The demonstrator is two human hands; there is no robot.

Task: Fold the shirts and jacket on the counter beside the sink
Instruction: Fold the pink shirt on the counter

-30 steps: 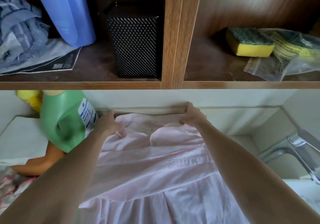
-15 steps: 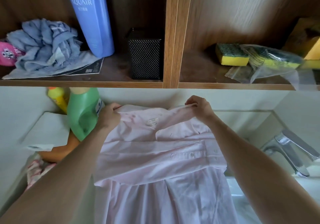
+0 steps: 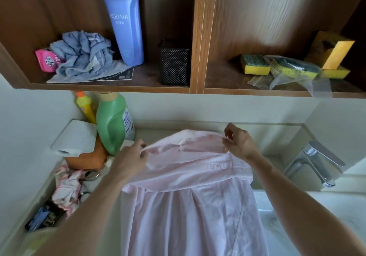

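Note:
A pale pink button shirt (image 3: 190, 196) hangs in front of me, collar end up, its lower part running out of the frame at the bottom. My left hand (image 3: 128, 159) pinches the shirt's top left shoulder edge. My right hand (image 3: 237, 144) pinches the top right edge near the collar. Both hands hold the shirt lifted above the white counter (image 3: 158, 131) by the back wall. A crumpled pink-and-white garment (image 3: 67, 188) lies on the counter at the left.
A green detergent bottle (image 3: 112, 121), a yellow bottle (image 3: 86, 107), a paper roll (image 3: 75, 139) and an orange object (image 3: 87, 158) crowd the counter's left corner. A chrome tap (image 3: 316, 162) stands at the right over the sink. The wooden shelf (image 3: 111, 86) above holds a blue bottle, cloths and sponges.
Both hands have lifted the shirt's top edge up off the counter and toward me. The camera has pulled back and now shows more of the shelf and counter.

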